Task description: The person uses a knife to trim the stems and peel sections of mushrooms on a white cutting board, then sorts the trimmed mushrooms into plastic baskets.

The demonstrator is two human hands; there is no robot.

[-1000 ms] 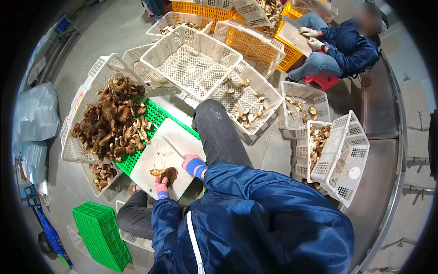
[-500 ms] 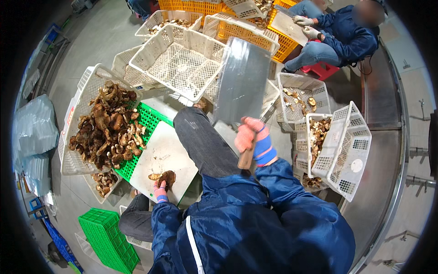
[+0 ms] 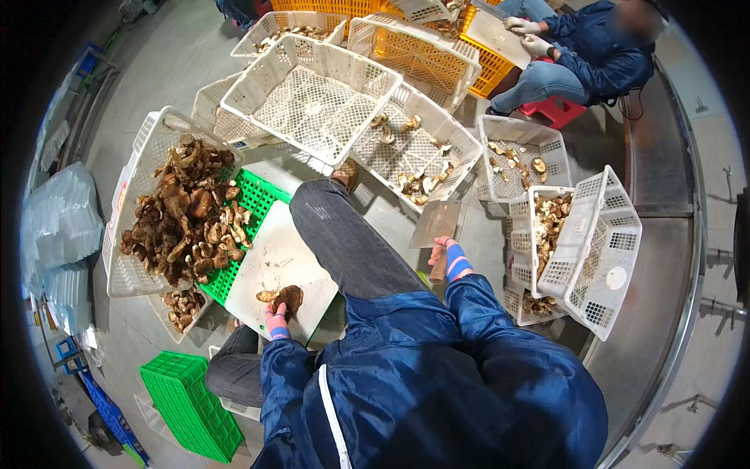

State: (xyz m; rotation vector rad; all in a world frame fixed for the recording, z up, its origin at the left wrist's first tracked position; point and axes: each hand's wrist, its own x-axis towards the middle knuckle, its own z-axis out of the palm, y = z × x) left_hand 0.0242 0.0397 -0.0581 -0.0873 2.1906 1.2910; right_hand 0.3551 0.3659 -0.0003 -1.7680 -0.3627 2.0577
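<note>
My left hand (image 3: 276, 319), in a pink striped glove, grips a brown mushroom (image 3: 291, 300) on the white cutting board (image 3: 314, 275). A smaller pale mushroom piece (image 3: 267, 296) lies beside the fingertips. Off to the right of my knee, my right hand (image 3: 448, 255) is closed round the wooden handle of a cleaver (image 3: 436, 225), whose broad blade points away from me. That glove is pink with blue bands. Under the board is a green plastic crate (image 3: 260, 195). A tilted white basket (image 3: 148, 281) left of the board holds a heap of brown mushrooms (image 3: 181, 207).
White baskets (image 3: 310, 48) stand ahead, one (image 3: 473, 156) holding some cut pieces. More mushroom baskets (image 3: 574, 273) are at right. A co-worker (image 3: 582, 59) with white gloves sits at far right on a red stool (image 3: 556, 111). A green crate (image 3: 191, 406) stands lower left.
My right hand has lowered the cleaver from in front of the baskets to beside my right knee, so the blade looks smaller. My left hand stays on the mushroom.
</note>
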